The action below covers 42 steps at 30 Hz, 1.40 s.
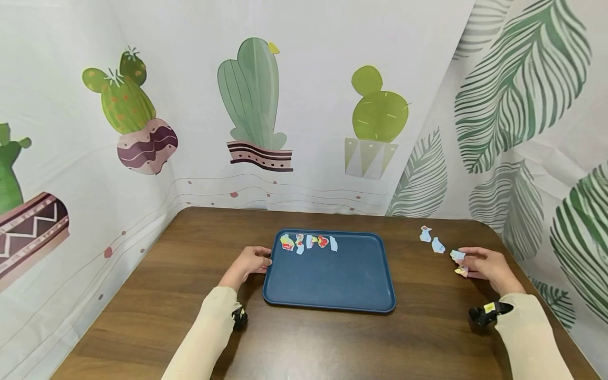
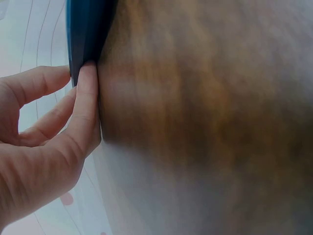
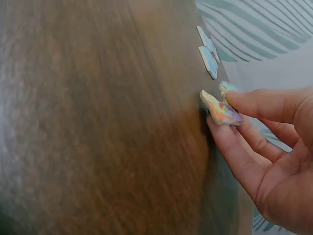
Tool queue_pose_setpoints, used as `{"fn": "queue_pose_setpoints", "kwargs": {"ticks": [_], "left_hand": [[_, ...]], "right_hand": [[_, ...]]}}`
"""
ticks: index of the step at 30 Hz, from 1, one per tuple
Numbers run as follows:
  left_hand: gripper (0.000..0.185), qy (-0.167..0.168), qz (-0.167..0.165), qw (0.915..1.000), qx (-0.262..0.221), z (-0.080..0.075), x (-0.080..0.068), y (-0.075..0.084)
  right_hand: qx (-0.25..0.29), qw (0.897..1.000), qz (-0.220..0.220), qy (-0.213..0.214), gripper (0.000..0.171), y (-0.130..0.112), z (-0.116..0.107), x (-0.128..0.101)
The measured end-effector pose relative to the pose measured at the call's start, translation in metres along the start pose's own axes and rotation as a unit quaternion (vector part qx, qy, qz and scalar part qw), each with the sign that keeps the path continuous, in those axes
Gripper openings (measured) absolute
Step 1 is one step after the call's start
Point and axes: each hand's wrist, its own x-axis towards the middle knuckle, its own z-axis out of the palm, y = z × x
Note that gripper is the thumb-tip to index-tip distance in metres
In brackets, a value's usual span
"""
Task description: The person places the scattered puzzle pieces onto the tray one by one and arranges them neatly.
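A dark blue tray (image 1: pixel 332 295) lies in the middle of the wooden table (image 1: pixel 190 253). Several colourful puzzle pieces (image 1: pixel 309 241) sit in a row along its far edge. My left hand (image 1: pixel 263 261) rests on the table, and its straight fingertips (image 2: pixel 87 73) touch the tray's left rim (image 2: pixel 83 29). My right hand (image 1: pixel 464 264) is at the table's right side. It pinches a colourful piece (image 3: pixel 221 111) between thumb and fingers, with another piece (image 3: pixel 227 88) just behind the fingertips. Two pale blue pieces (image 1: pixel 425 234) (image 1: pixel 438 245) lie on the table beyond that hand.
A cloth backdrop printed with cacti (image 1: pixel 252 100) and leaves (image 1: pixel 518 89) closes off the table at the back and on both sides. The table's right edge runs close by my right hand. Bare wood lies in front of the tray.
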Motion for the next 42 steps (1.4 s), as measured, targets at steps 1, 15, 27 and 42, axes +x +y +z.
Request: {"fn": "queue_pose_setpoints", "kwargs": {"ticks": [1,15,27,42], "left_hand": [[0.037,0.0,0.0,1.0,-0.002,0.0,0.0,0.0],[0.036,-0.002,-0.002,1.0,0.006,0.0,0.0,-0.001],[0.036,-0.002,0.0,1.0,0.006,-0.001,-0.002,0.002],[0.037,-0.002,0.003,1.0,0.0,-0.001,-0.002,0.001]], "right_hand": [[0.004,1.0,0.003,0.0,0.053,-0.001,0.001,0.0],[0.031,0.999,-0.006,-0.015,0.06,-0.013,0.016,0.007],[0.062,0.996,-0.038,-0.044,0.06,-0.034,0.038,0.019],[0.068,0.994,-0.05,-0.065,0.054,-0.061,0.077,0.035]]}}
